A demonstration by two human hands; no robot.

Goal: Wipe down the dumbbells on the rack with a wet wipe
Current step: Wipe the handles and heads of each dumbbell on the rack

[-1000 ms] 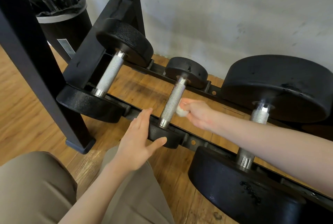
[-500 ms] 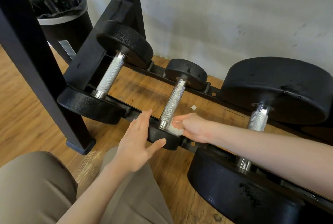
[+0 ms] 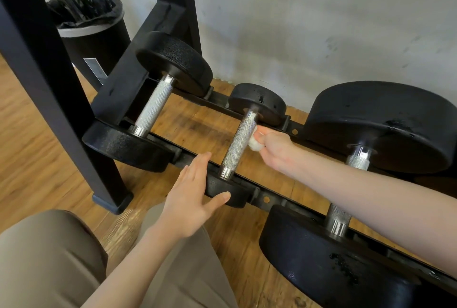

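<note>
Soft, even daylight fills the frame, seemingly from above and the right. The knurled steel handles (image 3: 241,144) catch small bright glints. A dim shadow lies on the wooden floor (image 3: 34,159) under the rack. The black post (image 3: 49,85) at upper left bows with wide-angle distortion. Focus is sharp throughout.

Two bare forearms, no sleeves in view. Left hand (image 3: 190,198) and right hand (image 3: 274,150) both bare: no gloves, rings, watch or bands. Nails short, unpainted. Legs in plain khaki-beige trousers (image 3: 49,258), smooth fabric, no pattern or markings, soft folds near knees, filling lower left of view.
</note>
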